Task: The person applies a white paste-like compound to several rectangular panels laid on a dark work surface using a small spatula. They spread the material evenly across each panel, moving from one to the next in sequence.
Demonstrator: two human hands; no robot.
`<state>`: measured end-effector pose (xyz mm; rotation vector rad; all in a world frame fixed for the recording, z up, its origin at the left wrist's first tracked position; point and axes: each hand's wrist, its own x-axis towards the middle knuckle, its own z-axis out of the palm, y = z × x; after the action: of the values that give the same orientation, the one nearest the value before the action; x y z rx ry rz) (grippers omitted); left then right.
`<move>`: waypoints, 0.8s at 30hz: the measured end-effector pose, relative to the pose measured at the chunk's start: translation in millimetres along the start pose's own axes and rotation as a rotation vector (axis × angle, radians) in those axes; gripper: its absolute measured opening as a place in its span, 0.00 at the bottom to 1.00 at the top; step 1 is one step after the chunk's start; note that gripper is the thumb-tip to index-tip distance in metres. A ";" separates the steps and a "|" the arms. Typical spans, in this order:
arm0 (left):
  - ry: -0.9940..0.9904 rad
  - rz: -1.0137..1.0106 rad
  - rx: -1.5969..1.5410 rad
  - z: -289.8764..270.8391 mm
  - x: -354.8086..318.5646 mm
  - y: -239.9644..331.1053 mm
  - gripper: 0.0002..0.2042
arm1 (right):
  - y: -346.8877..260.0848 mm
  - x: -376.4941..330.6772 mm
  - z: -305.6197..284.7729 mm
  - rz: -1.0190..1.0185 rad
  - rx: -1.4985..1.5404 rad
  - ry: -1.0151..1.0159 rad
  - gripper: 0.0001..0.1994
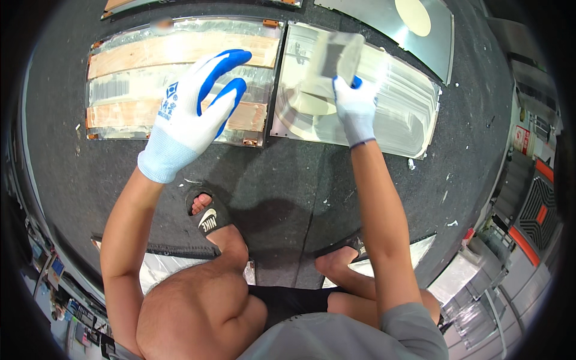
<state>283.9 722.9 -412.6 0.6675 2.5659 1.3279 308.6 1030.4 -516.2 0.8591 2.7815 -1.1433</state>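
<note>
My left hand (201, 105), in a white glove with blue-coated fingers, is raised above the near part of the left panel (111, 89). Its thumb and fingers are spread, with nothing between them. My right hand (357, 105), gloved alike, grips a flat, wide-bladed spreader (350, 59), blurred by motion, over the right panel (408, 99). Pale paste lies in curved streaks across that panel, with a thicker cream patch (312, 104) just left of my right hand. The left panel bears wood-coloured strips (138, 55) and smeared whitish paste. The spreader's handle is mostly hidden by my fingers.
Beyond the right panel lies a grey sheet (384, 21) with a cream oval pool (413, 16). More panels lie beside my feet, one partly under my left leg (165, 268). White scraps dot the dark floor (300, 180). Equipment with orange edges (534, 216) stands at right.
</note>
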 end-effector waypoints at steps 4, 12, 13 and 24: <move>0.021 -0.071 -0.067 5.4 1.4 3.2 0.21 | -9.0 -8.3 -8.4 -0.087 0.105 0.030 0.15; -0.042 -0.126 -0.135 8.8 3.7 4.7 0.21 | 9.1 -12.8 -4.8 -0.004 -0.035 0.088 0.15; -0.040 -0.113 -0.095 8.1 3.9 3.6 0.21 | 17.2 -25.3 -15.8 0.022 0.037 0.064 0.13; -0.087 -0.190 -0.149 20.4 11.4 2.0 0.21 | 18.2 -86.4 -3.1 0.106 0.071 -0.051 0.13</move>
<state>281.6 744.1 -422.4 0.4333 2.3663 1.3769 391.5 1001.3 -507.2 0.9561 2.6347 -1.2356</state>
